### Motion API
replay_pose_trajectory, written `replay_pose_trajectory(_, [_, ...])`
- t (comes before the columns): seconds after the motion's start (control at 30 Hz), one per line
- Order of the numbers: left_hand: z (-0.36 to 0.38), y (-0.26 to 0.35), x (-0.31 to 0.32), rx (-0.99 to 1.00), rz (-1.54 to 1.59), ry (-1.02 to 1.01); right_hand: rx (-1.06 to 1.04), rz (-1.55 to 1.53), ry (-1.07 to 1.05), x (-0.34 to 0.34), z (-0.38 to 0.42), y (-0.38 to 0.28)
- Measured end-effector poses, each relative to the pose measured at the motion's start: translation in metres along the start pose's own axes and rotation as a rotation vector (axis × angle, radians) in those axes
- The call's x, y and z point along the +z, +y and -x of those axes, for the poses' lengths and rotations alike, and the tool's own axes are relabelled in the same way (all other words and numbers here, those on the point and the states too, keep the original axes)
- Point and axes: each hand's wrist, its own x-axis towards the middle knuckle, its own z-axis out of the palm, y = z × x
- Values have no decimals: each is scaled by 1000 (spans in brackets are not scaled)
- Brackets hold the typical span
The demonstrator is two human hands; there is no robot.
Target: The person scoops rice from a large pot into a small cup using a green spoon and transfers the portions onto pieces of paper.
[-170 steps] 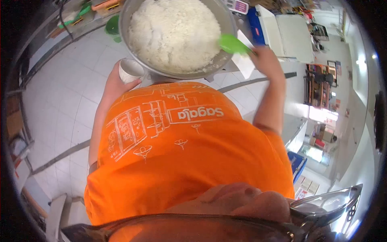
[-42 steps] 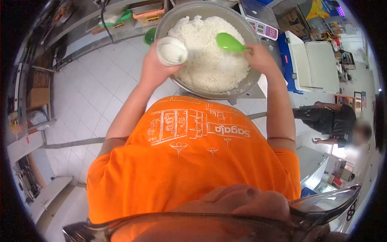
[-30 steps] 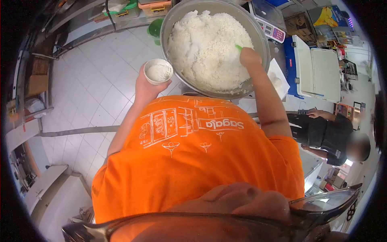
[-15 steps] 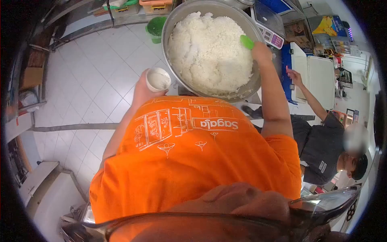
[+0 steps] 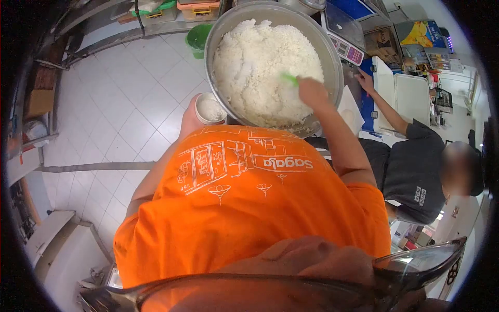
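Observation:
A big metal pot (image 5: 223, 23) heaped with white cooked rice (image 5: 262, 62) stands in front of me. My right hand (image 5: 313, 92) grips a green rice paddle (image 5: 289, 79), whose blade is mostly sunk in the rice. My left hand (image 5: 191, 118) holds a small white cup (image 5: 210, 108) with some rice in it, just left of the pot's near rim. My orange shirt hides the lower part of both arms.
A person in a dark shirt (image 5: 410, 166) stands close on my right, reaching a hand (image 5: 364, 79) toward a digital scale (image 5: 345, 36) and white chest freezer (image 5: 408, 96). A green bucket (image 5: 200, 37) sits on the white tiled floor (image 5: 119, 104); crates line the shelf behind it.
My right hand has pushed the green paddle down from the pot's far right rim into the rice. The cup in my left hand came closer to the pot. The person on the right stepped nearer.

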Motion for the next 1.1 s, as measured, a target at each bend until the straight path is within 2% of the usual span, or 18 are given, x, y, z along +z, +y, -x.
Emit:
replay_pose_trajectory(0.07, [-1, -2, -5, 48, -103, -11, -40, 29, -90, -2, 20, -17])
replay_pose_trajectory(0.17, [-7, -12, -9, 82, -29, -56, -29, 1, 40, -25, 11, 17])
replay_pose_trajectory(0.23, [-3, 10, -7, -43, 27, -80, -11, 87, 309, -46, -17, 53])
replay_pose_trajectory(0.3, [-1, 15, -7, -82, 48, -89, 201, 28, 337, -72, -60, 67])
replay_pose_trajectory(0.37, [-2, 5, -5, -41, 42, -77, 248, 84, 333, -62, -112, 81])
replay_pose_trajectory(0.43, [-2, 9, -3, -26, 9, -50, 199, 166, 213, -29, -158, 70])
replay_pose_trajectory(0.53, [-3, 7, -2, -22, -27, -46, 175, 112, 93, -17, -172, 47])
replay_pose_trajectory(0.57, [-4, 5, -3, -21, -37, -51, 176, 65, 65, -18, -170, 42])
replay_pose_trajectory(0.67, [-3, -13, 0, -103, 290, -49, 130, 2, 92, -19, -133, 38])
replay_pose_trajectory(0.77, [-4, -17, 0, -104, 267, -34, -9, 66, 119, -6, -92, 19])
replay_pose_trajectory(0.87, [-3, -13, -6, 61, 77, -85, 13, 46, -17, -15, -56, -11])
replay_pose_trajectory(1.0, [-9, -15, -9, -7, 214, -108, -126, 93, 16, 0, 4, -30])
replay_pose_trajectory(1.1, [-18, -33, -10, -15, 232, -135, -138, -7, -63, -32, 39, -33])
